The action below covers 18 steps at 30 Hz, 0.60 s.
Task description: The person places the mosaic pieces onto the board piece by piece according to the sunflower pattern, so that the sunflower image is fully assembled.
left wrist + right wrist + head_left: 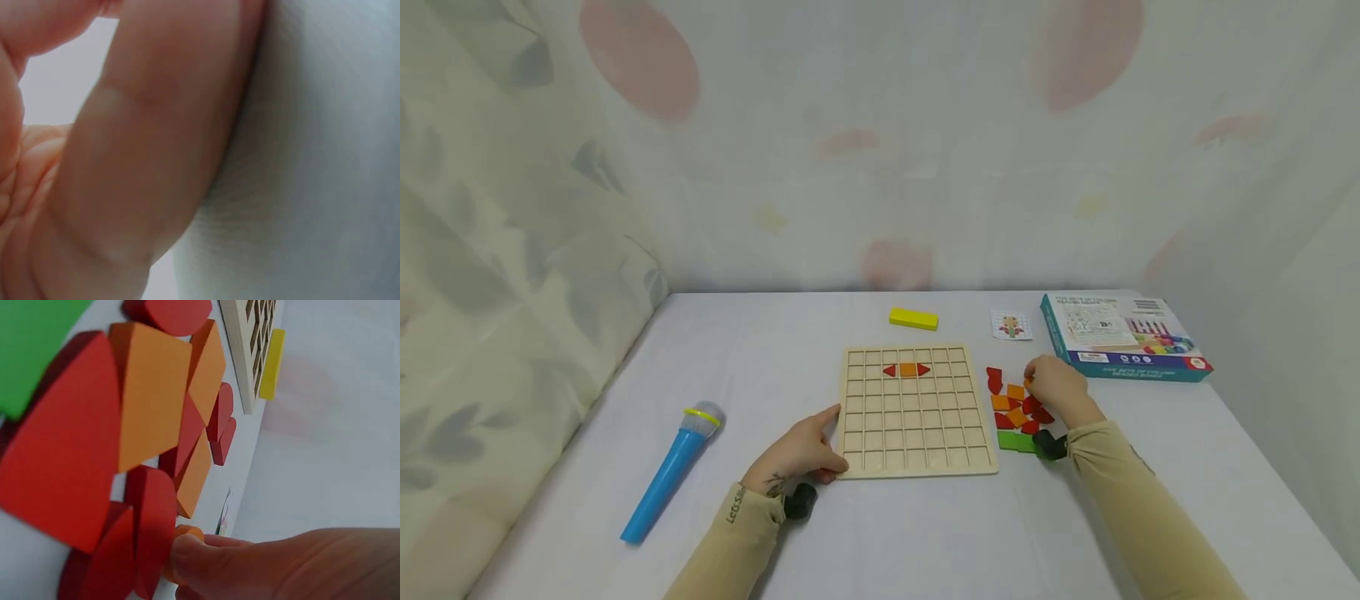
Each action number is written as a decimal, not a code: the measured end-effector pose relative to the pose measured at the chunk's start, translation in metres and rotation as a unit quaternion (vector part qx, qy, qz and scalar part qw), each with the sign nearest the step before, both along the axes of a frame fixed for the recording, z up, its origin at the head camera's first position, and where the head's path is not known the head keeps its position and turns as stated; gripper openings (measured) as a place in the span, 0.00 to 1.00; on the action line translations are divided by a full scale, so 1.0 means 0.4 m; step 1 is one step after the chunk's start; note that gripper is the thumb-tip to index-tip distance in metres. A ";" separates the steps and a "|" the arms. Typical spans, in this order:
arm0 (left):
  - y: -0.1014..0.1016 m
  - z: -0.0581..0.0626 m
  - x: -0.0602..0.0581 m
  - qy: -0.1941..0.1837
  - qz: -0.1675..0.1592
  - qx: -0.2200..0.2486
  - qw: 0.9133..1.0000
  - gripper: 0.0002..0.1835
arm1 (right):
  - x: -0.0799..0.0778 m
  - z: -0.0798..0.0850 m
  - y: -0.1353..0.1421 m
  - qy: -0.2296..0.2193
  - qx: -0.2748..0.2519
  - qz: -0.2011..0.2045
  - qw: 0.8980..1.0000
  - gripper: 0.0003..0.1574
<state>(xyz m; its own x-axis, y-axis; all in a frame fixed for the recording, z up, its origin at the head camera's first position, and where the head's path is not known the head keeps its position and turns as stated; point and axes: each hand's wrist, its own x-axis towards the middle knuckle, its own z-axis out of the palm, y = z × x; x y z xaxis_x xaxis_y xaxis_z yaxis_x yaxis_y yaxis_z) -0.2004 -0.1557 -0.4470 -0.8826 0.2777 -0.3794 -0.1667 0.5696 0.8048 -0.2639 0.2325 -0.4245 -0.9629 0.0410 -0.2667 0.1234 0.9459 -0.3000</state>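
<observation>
A pale wooden grid board (pixel 916 425) lies flat in front of me. Near its top sit an orange square (pixel 908 370) and two red pieces, one on either side of it. My left hand (pixel 801 450) rests at the board's left edge, index finger and thumb spread apart along it, the thumb at the lower left corner. Right of the board, my right hand (pixel 1063 389) pinches an orange block (pixel 189 531) between thumb and fingertip. Beside that hand lie red pieces (pixel 69 450), orange blocks (pixel 156 394) and green pieces (pixel 1017 441), grouped closely.
Beyond the board lie a yellow block (pixel 913 319) and a small picture card (pixel 1011 326). A flat game box (pixel 1123 337) occupies the back right of the table. At the left is a blue toy microphone (pixel 670 475). Patterned cloth (pixel 880 150) hangs behind the table.
</observation>
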 end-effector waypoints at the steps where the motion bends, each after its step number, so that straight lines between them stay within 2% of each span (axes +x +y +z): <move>1: 0.000 -0.001 -0.001 0.000 -0.001 0.001 1.000 0.54 | 0.001 0.003 0.001 0.001 -0.001 -0.002 1.000 0.13; 5: -0.003 -0.006 -0.003 0.004 -0.004 -0.002 1.000 0.54 | 0.001 0.020 -0.011 0.018 -0.016 -0.016 1.000 0.08; 10: -0.003 -0.011 -0.006 0.009 -0.007 -0.010 1.000 0.54 | -0.009 0.039 -0.074 0.061 -0.092 -0.013 0.994 0.11; 12: -0.001 -0.009 -0.006 0.007 -0.005 -0.010 1.000 0.54 | -0.014 0.040 -0.114 0.064 -0.144 -0.005 0.987 0.12; 15: 0.000 -0.008 -0.005 0.005 -0.005 -0.010 1.000 0.54 | -0.016 0.033 -0.182 0.063 -0.222 0.008 0.973 0.11; 18: 0.002 -0.006 -0.001 0.002 -0.003 -0.006 1.000 0.54 | -0.021 0.011 -0.247 0.057 -0.275 0.018 0.960 0.10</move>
